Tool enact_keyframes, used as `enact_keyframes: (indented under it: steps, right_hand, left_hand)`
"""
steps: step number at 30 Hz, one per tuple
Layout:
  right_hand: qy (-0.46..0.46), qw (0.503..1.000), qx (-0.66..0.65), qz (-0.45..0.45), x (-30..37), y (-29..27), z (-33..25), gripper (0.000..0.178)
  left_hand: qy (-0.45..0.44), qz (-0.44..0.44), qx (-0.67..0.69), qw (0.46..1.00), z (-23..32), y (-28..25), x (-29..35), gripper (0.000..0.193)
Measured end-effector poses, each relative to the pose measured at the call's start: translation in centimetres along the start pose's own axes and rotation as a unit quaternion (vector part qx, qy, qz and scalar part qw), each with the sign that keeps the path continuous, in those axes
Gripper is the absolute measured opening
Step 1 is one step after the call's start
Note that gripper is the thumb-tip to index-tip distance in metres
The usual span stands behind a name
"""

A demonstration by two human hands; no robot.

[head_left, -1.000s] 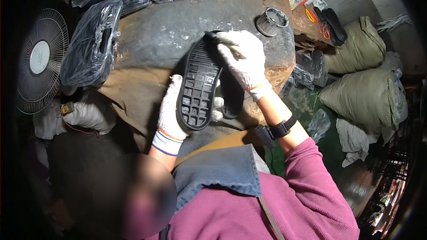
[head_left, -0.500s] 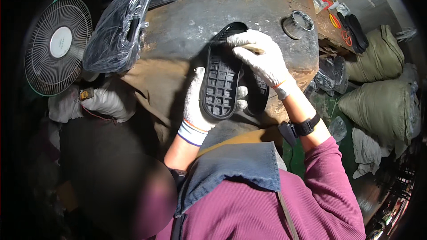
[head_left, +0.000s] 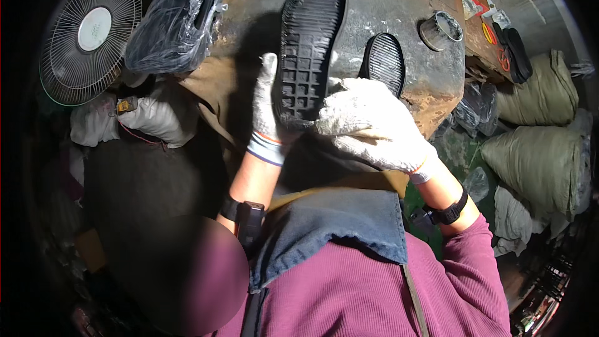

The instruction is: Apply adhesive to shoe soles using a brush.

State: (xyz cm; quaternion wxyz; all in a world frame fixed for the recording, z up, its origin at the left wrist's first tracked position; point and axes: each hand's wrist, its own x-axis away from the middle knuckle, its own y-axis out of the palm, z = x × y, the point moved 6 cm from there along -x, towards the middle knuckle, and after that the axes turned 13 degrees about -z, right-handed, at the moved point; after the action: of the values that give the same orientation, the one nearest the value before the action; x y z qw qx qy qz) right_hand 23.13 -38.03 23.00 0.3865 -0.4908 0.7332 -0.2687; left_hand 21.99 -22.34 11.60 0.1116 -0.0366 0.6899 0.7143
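A black shoe sole (head_left: 304, 62) with a ribbed forefoot and a grid of square hollows at the heel is tilted up in front of me. My left hand (head_left: 266, 100), in a white knit glove, grips it, with the thumb along its left edge and the other fingers mostly hidden behind. At the heel's lower right edge, the gloved fingertips of my right hand (head_left: 374, 123) are pinched together against the rim; whatever they may hold is hidden. Beyond this hand a second black sole (head_left: 385, 62) lies on the worn table (head_left: 249, 31), its lower part covered.
A stained cup (head_left: 432, 32) stands at the table's right. Plastic-wrapped black bundles (head_left: 178, 22) lie at the far left, beside a fan (head_left: 93, 28). Orange-handled scissors (head_left: 503, 57) rest on a side surface. Full green sacks (head_left: 530, 162) stand on the right.
My right hand has moved from the toe end down to the heel. The held sole appears higher in view, and the second sole now shows apart from it, to the right.
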Motion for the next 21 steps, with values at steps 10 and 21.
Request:
enact_keyframes:
  steps: [10,21]
  right_hand:
    - [0.223,0.915,-0.332,0.047,-0.1,0.9,1.7,0.022]
    - [0.187,0.976,-0.076,0.083,-2.6,-0.1,2.8,0.028]
  left_hand:
    - [-0.071,-0.023,-0.251,0.965,3.4,2.0,1.0,0.073]
    - [0.012,0.035,-0.831,0.555,3.6,4.4,1.9,0.015]
